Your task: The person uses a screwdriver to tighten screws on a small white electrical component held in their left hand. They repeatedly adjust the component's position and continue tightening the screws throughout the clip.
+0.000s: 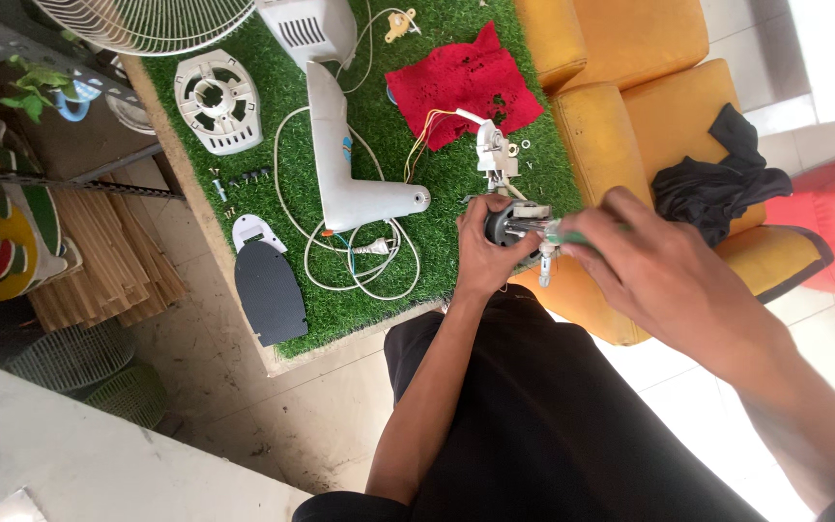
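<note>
My left hand [482, 259] grips a small dark round fan motor [504, 224] at the near edge of the green turf mat [437, 174]. My right hand [654, 271] holds a green-handled screwdriver [558, 232] with its tip pointing into the motor. Thin yellow and white wires [427, 130] run from the motor area up to a white switch part [495, 150] on the mat. Most of the screwdriver is hidden by my right hand.
On the mat lie a white fan neck housing [340, 155], a white cord with plug [364, 253], a red cloth [464, 79], a white round cover [216, 101], a dark base plate [270, 292] and several screws [239, 182]. A yellow sofa [630, 106] with a black cloth [717, 184] stands to the right.
</note>
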